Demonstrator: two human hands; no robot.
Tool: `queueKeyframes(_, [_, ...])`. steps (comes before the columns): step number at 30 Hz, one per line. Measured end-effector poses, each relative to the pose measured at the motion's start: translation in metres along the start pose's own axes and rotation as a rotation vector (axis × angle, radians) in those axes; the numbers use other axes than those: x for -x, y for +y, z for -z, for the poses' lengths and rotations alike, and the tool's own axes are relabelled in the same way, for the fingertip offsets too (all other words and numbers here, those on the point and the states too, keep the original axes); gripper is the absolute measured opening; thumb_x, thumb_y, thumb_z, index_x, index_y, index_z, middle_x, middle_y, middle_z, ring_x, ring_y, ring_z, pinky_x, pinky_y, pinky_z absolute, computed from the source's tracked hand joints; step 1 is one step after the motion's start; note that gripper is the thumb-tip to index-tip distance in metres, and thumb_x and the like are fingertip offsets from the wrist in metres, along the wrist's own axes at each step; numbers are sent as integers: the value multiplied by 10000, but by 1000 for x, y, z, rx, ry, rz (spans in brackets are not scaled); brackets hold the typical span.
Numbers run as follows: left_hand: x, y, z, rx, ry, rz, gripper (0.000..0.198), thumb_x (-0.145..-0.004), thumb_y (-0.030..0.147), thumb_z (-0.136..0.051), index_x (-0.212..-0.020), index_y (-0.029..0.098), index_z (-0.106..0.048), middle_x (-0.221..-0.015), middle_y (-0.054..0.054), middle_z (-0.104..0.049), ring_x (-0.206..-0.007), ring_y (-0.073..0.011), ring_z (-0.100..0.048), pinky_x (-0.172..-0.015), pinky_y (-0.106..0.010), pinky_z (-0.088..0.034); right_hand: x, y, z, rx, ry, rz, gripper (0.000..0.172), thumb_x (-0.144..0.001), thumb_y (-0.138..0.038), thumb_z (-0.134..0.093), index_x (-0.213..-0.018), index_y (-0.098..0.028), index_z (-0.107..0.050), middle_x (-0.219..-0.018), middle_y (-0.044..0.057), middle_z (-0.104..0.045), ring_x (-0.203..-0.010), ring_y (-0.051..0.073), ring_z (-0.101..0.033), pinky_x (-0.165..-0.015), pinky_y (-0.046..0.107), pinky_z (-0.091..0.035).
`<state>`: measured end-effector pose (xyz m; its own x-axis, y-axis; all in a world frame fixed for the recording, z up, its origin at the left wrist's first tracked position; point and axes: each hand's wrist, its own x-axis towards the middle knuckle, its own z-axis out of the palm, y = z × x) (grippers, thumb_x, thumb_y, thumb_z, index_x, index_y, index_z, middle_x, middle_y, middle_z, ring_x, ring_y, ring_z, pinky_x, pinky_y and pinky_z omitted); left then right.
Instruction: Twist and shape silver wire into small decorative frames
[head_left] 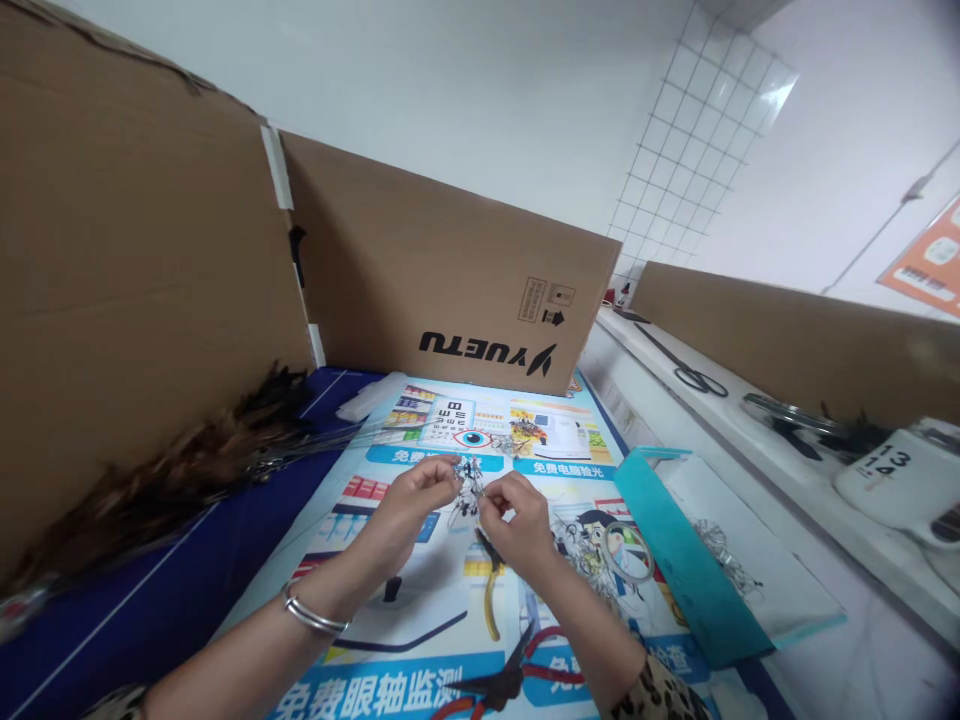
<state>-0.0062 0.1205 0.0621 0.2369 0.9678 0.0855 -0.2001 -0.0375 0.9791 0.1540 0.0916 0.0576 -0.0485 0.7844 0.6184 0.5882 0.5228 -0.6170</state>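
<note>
My left hand [429, 492] is closed in a pinch on the left side of a small cluster of thin wires with dark and pale bits [469, 482]. On the cluster's right side, the fingertips of my right hand [517, 515] are pinched together too. The cluster hangs between both hands, above the printed sheet. Its finer details are too small to make out. Just under my right hand lie yellow-handled pliers [492, 600], their jaws partly hidden. Closer to me rest red-handled pliers [506, 682] with dark jaws.
Right of my right forearm are tangled wire pieces [592, 560] and a round ring [628, 552]. A teal box [675, 560] holds more wire pieces. Feathers [165, 470] lie at left by cardboard walls [435, 260]. Scissors [697, 380] and a white mug [892, 480] stand on the right ledge.
</note>
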Motion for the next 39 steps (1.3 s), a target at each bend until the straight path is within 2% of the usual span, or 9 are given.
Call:
queueKeyframes(4, [-2, 5, 4, 136, -55, 78, 107, -705, 226, -619, -666, 160, -544, -1192, -50, -509, -895, -196, -553, -735, -318, -431, -3, -1, 6, -179, -22, -81, 139, -745, -122, -505, -825, -187, -598, -745, 9, -557, -664, 113, -521, -625, 240, -444])
queueKeyframes(10, [-1, 8, 2, 237, -114, 113, 130, -696, 224, -646, -662, 151, -545, -1177, -52, -511, -845, -182, -574, -742, -330, -444, -3, 4, 4, -344, -72, -245, 326, -706, -165, -585, -1028, -210, -562, -951, 34, -584, -723, 119, -576, -607, 231, -464])
queueKeyframes(13, [0, 6, 1, 204, -134, 119, 123, -701, 227, -642, -663, 148, -555, -1178, -51, -510, -817, -163, -566, -711, -305, -442, -1, 8, 1, -342, -118, -254, 318, -691, -187, -604, -1006, -218, -577, -954, 29, -581, -715, 118, -574, -577, 221, -458])
queueKeyframes(19, [4, 7, -6, 113, -141, 126, 111, -698, 222, -623, -648, 158, -547, -1160, -47, -520, -855, -169, -550, -708, -284, -438, -1, 13, -1, -230, -185, -198, 306, -639, -147, -613, -935, -223, -610, -805, -9, -561, -596, 89, -508, -539, 209, -421])
queueKeyframes(25, [6, 10, -13, -4, -91, 114, 160, -646, 244, -645, -595, 152, -525, -1183, -74, -521, -943, -216, -537, -722, -279, -426, 1, 7, -3, -133, -116, -246, 158, -622, -137, -561, -765, -201, -550, -737, -28, -549, -599, 94, -487, -540, 206, -400])
queueKeyframes(29, [3, 9, -8, -29, -71, 76, 126, -642, 216, -644, -593, 152, -547, -1155, -64, -532, -936, -208, -540, -736, -281, -414, 1, 6, -1, -124, -87, -278, 132, -647, -158, -542, -768, -208, -531, -730, -29, -561, -657, 116, -519, -541, 210, -401])
queueKeyframes(34, [2, 6, -7, -6, -56, 76, 115, -638, 199, -636, -579, 148, -552, -1053, -53, -548, -847, -174, -544, -697, -258, -407, 1, 15, -2, -258, -77, -315, 146, -661, -100, -460, -735, -201, -533, -732, -23, -582, -700, 122, -551, -591, 225, -422])
queueKeyframes(39, [2, 2, -8, 40, -56, 89, 78, -660, 174, -592, -603, 156, -543, -1000, -43, -540, -826, -154, -516, -679, -231, -399, -1, 21, -5, -486, -95, -385, 147, -627, -88, -497, -731, -190, -514, -757, -5, -602, -733, 140, -563, -616, 241, -434])
